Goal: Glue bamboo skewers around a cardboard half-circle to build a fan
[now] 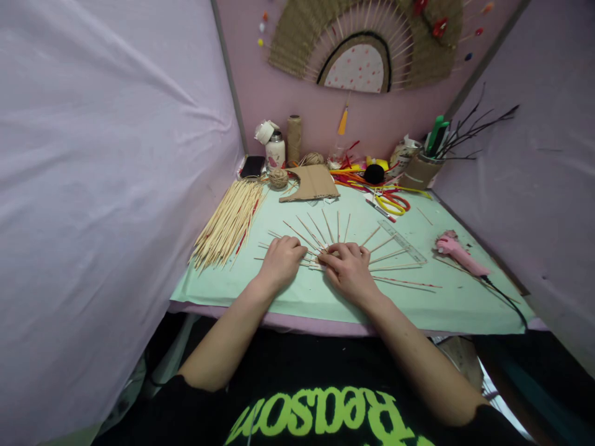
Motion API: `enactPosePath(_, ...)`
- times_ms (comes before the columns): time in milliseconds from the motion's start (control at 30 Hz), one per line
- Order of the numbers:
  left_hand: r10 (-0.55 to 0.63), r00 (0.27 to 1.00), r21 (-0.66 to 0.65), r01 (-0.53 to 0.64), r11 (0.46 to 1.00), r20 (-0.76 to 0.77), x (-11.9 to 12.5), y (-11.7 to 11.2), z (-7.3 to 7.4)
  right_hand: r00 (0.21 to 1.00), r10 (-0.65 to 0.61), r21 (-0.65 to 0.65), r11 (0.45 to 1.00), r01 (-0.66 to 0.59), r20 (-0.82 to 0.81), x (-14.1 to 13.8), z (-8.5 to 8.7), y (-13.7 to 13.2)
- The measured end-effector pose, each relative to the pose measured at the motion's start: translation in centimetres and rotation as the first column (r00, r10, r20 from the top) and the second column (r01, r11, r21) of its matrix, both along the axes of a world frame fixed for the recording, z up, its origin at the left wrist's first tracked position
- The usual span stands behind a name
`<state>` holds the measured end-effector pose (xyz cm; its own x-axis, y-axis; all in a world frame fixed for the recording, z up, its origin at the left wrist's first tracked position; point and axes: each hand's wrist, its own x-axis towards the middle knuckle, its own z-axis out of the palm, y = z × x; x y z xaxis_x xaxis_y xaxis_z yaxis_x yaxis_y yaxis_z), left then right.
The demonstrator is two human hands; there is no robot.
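— What are the fingers doing?

— On the left hand (281, 260) they are curled under, knuckles up, lying on the left-hand ends of the fan of sticks (338, 228). On the right hand (348, 269) they are bent, with the tips pressed down at the hub where the sticks meet. Whether either hand actually pinches a stick underneath, I cannot tell; the fingers hide it.

— And the fan itself?

— Thin, pale wooden sticks lying flat and spreading out from one centre in a half circle, away from the person and out to both sides. The gaps between them are uneven. A few of the long ones on the right look reddish along their length. The hub sits between the two hands, which nearly touch there.

— Where does it lie?

— In the middle of the green mat (441, 297), near its front edge.

— What is around it?

— A clear ruler (402, 241) lies across the right-hand stick ends. A loose bundle of sticks (227, 226) lies to the left, a pink glue gun (460, 254) well apart on the right, and a cardboard piece (311, 183) and yellow-handled scissors (390, 203) lie farther back.
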<state>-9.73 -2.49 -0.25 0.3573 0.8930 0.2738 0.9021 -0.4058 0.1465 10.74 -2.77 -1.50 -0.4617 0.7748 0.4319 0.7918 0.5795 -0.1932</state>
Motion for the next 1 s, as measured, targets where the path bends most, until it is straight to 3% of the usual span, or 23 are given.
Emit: enactPosePath(1000,-0.001,1.000,0.011,0.001,1.000,0.018,-0.13,0.06,-0.17,1.000,-0.002,0.005,1.000,0.002,0.013,-0.04,0.05,0.02)
